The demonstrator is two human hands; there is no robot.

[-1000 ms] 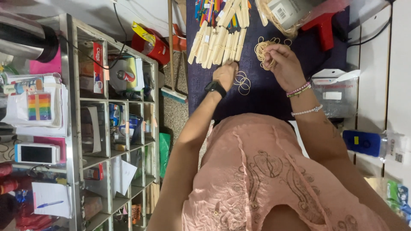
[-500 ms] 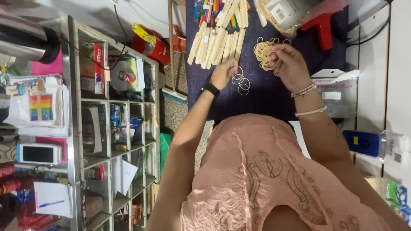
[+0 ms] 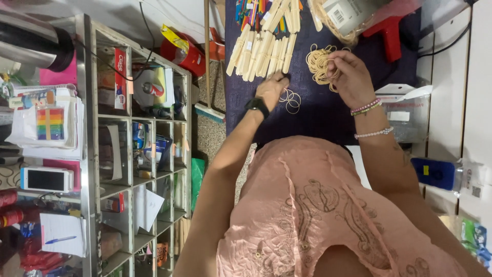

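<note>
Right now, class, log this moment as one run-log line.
left hand: beside loose rubber bands | right hand: in rubber band pile | wooden sticks: on dark mat

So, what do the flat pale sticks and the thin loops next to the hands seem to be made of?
The flat sticks look like bare, unpainted wood: pale tan, matte, with rounded ends. The loops, both the pile under the right hand and the few by the left hand, look like rubber: thin, beige, limp rings, probably elastic bands.
</note>
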